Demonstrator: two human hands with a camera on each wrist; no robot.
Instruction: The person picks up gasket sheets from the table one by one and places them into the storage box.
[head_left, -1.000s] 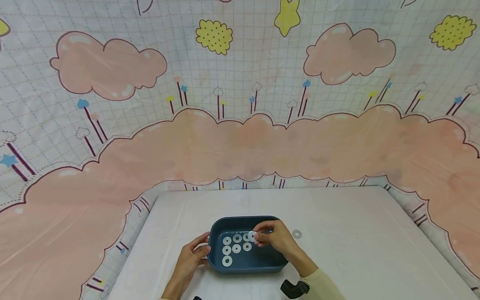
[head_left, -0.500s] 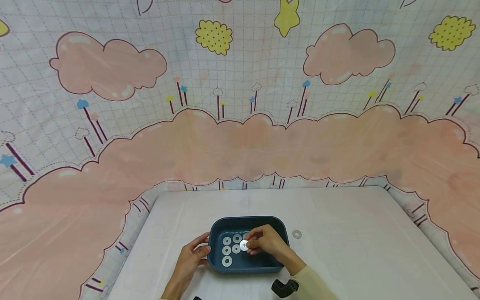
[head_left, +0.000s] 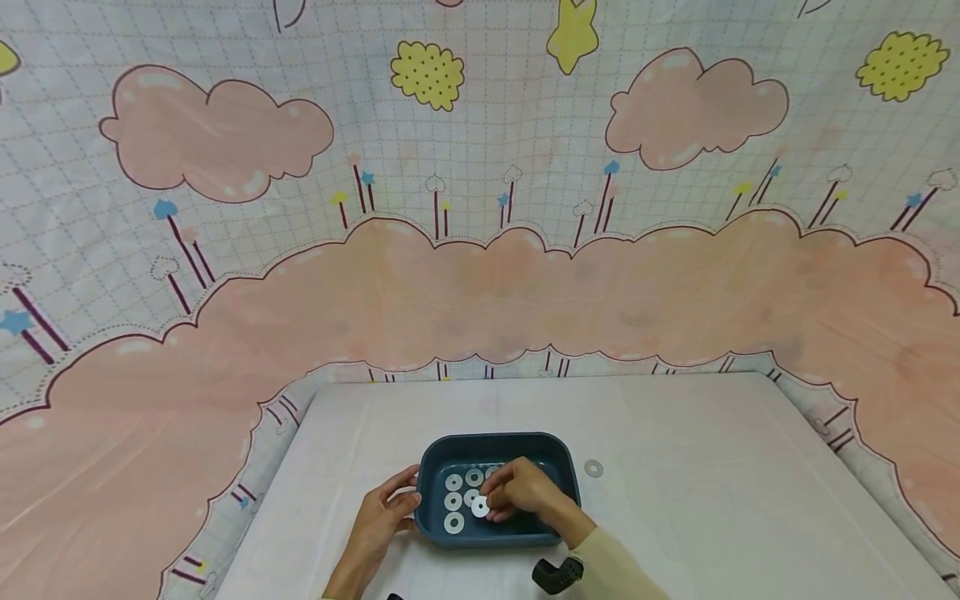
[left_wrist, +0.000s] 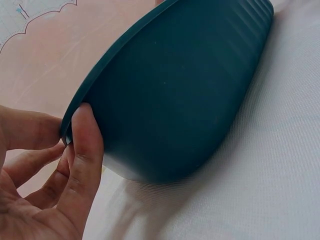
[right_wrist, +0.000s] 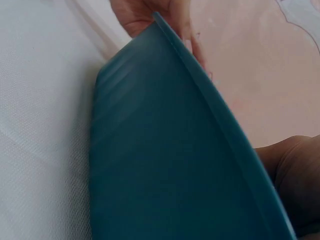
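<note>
A dark teal plastic tray [head_left: 517,538] sits on the table with several flat white washers in it. My right hand [head_left: 527,490] reaches over the tray and pinches one washer [head_left: 480,507] by its edge between thumb and fingers. A left column of washers, its middle one [head_left: 453,501], lies on the tray floor; more beside it are partly covered by the right hand. At the tray's left end my left hand [head_left: 375,518] grips the rim; in the left wrist view the thumb [left_wrist: 86,140] lies against the outer wall.
One loose washer [head_left: 593,468] lies on the white tabletop [head_left: 690,475], right of the tray. A black band [head_left: 557,575] is on the right wrist by a pale yellow sleeve [head_left: 615,571]. A patterned cloth [head_left: 525,292] hangs behind the table.
My right hand has moved left and toward me over the tray, carrying the washer closer to the left column. The left hand and the tray stay in place.
</note>
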